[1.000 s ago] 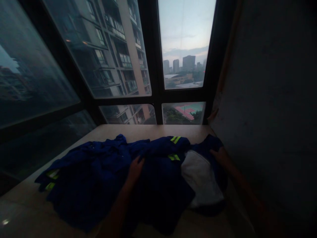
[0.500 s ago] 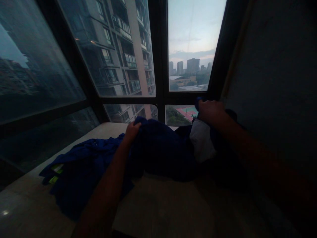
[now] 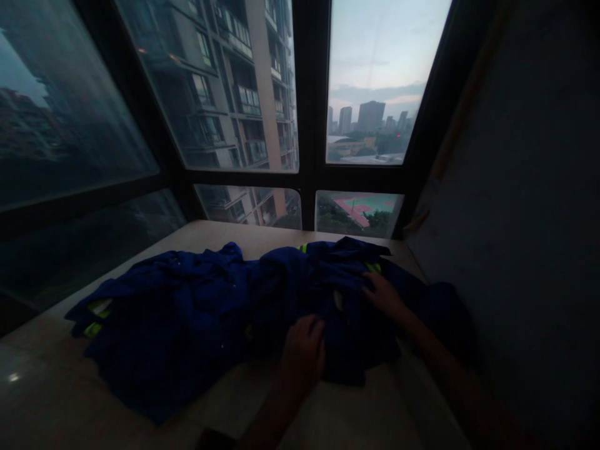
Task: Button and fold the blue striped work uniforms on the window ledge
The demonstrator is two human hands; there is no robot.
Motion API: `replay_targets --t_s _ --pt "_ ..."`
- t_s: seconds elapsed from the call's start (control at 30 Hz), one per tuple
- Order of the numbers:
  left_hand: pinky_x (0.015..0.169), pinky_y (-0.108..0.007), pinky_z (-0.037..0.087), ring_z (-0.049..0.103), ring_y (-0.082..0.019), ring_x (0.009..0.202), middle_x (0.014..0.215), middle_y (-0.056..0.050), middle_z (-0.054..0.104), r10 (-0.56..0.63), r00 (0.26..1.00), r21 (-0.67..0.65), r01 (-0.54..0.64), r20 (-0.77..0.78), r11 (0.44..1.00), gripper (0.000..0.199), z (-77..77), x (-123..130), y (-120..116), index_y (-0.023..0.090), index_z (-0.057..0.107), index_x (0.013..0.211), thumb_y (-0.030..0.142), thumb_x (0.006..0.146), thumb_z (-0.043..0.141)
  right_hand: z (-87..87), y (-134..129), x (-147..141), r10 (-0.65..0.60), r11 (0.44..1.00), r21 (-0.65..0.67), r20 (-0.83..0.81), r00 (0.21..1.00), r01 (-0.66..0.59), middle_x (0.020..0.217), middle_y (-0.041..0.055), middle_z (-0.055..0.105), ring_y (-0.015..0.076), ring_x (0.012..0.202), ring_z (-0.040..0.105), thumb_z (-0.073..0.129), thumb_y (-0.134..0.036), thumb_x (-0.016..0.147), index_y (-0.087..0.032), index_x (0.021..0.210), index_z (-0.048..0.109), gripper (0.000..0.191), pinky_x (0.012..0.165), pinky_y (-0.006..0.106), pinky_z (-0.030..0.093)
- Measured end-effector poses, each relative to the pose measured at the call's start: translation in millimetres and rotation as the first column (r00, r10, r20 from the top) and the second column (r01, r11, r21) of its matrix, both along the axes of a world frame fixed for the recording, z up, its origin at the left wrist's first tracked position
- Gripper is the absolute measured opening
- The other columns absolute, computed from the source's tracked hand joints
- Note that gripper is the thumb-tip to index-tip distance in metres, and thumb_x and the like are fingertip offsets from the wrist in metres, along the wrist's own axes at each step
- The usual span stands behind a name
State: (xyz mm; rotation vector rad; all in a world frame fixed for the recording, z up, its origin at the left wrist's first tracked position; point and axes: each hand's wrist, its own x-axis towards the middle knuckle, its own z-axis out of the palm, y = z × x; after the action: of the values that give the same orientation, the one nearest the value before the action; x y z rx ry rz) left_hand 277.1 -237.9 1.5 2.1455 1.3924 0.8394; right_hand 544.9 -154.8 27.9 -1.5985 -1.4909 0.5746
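Note:
A crumpled dark blue work jacket [image 3: 328,281] with yellow-green reflective strips lies on the pale ledge. My right hand [image 3: 385,299] rests on its right part, fingers apart on the cloth near one of the strips. Closer to me, my left hand [image 3: 304,347] is at the front of this jacket, its fingers curled down against the fabric; the fingertips are hidden. On the left is another heap of blue clothing [image 3: 173,306], also with yellow-green strips. Dim light hides where the two heaps part.
Dark-framed windows [image 3: 307,125] rise behind the ledge [image 3: 267,231], with buildings outside. A plain wall [image 3: 515,206] stands close on the right. Bunched dark cloth [image 3: 450,312] lies against it. A dark object [image 3: 215,439] shows at the bottom edge.
The lifted blue jacket has come down flat onto the ledge. Both hands moved lower and toward me, the left one also rightward. The pale grey patch is now mostly covered.

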Motion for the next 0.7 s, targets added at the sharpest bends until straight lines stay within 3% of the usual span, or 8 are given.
replay_targets --t_s 0.07,0.1,0.17,0.23,0.27,0.37,0.57,0.7 --pt "0.098 -0.045 0.046 0.063 -0.030 0.106 0.109 -0.012 0.071 0.000 0.973 -0.267 0.063 0.230 0.962 0.024 -28.2 10.3 -34.0 0.029 0.073 0.103 0.035 0.089 0.055 -35.0 -19.2 5.9 -0.032 0.999 0.003 0.079 0.996 0.032 0.120 0.0126 0.068 0.0287 0.117 0.061 0.064 -0.030 0.077 -0.016 0.109 0.069 0.035 0.108 0.046 0.040" --pt "0.089 -0.043 0.051 0.066 -0.029 0.097 0.102 -0.012 0.072 0.076 0.936 -0.435 0.087 0.343 0.896 0.022 -42.5 15.9 -49.0 0.028 0.074 0.096 0.042 0.086 0.060 -50.8 -30.4 7.8 -0.058 0.998 0.006 0.079 0.995 0.058 0.122 0.0132 0.067 0.0286 0.117 0.061 0.061 -0.033 0.078 -0.016 0.112 0.068 0.038 0.107 0.045 0.042" --pt "0.070 -0.038 0.053 0.069 -0.028 0.085 0.100 -0.011 0.072 0.340 0.795 -0.730 0.177 0.501 0.661 0.031 -66.9 26.3 -72.1 0.027 0.072 0.092 0.053 0.075 0.071 -76.7 -52.5 8.9 -0.132 0.991 -0.013 0.021 0.991 0.132 0.121 0.0138 0.067 0.0286 0.113 0.063 0.058 -0.042 0.080 -0.016 0.116 0.066 0.045 0.102 0.045 0.045" --pt "0.063 -0.033 0.052 0.071 -0.027 0.087 0.106 -0.011 0.071 0.608 0.592 -0.845 0.302 0.530 0.442 0.043 -80.7 34.5 -84.3 0.027 0.069 0.095 0.054 0.064 0.080 -92.7 -70.1 5.9 -0.216 0.974 -0.087 -0.079 0.973 0.209 0.113 0.0129 0.070 0.0290 0.106 0.066 0.059 -0.051 0.079 -0.017 0.119 0.064 0.053 0.095 0.044 0.050" --pt "0.064 -0.032 0.051 0.071 -0.027 0.090 0.109 -0.011 0.071 0.695 0.495 -0.852 0.354 0.521 0.387 0.045 -83.0 37.6 -86.5 0.027 0.068 0.095 0.051 0.061 0.084 -96.9 -76.2 3.2 -0.253 0.962 -0.136 -0.122 0.960 0.236 0.107 0.0115 0.071 0.0290 0.101 0.068 0.060 -0.055 0.077 -0.018 0.119 0.063 0.056 0.090 0.043 0.052" --pt "0.072 -0.032 0.054 0.070 -0.028 0.101 0.113 -0.011 0.071 0.792 0.311 -0.818 0.441 0.526 0.370 0.042 -76.6 45.0 -82.7 0.026 0.066 0.091 0.041 0.059 0.089 -97.1 -84.7 -7.2 -0.289 0.943 -0.224 -0.177 0.941 0.248 0.090 0.0066 0.072 0.0285 0.088 0.070 0.064 -0.062 0.071 -0.019 0.110 0.066 0.057 0.079 0.040 0.054" --pt "0.073 -0.026 0.056 0.070 -0.022 0.097 0.101 -0.012 0.072 0.874 0.133 -0.792 0.502 0.467 0.347 0.030 -65.0 59.6 -68.8 0.021 0.063 0.078 0.029 0.062 0.088 -86.6 -86.9 -19.9 -0.175 0.980 -0.137 -0.224 0.959 0.147 0.097 0.0088 0.072 0.0304 0.097 0.068 0.066 -0.051 0.066 -0.022 0.086 0.066 0.036 0.090 0.043 0.051" --pt "0.051 -0.021 0.046 0.065 -0.015 0.072 0.086 -0.005 0.068 0.839 0.243 -0.837 0.404 0.487 0.369 0.034 -67.8 65.0 -68.3 0.022 0.061 0.079 0.040 0.065 0.086 -88.8 -93.8 -23.5 -0.117 0.977 -0.202 -0.284 0.952 0.060 0.096 0.0071 0.073 0.0292 0.097 0.069 0.068 -0.047 0.064 -0.021 0.105 0.064 0.048 0.086 0.042 0.053"
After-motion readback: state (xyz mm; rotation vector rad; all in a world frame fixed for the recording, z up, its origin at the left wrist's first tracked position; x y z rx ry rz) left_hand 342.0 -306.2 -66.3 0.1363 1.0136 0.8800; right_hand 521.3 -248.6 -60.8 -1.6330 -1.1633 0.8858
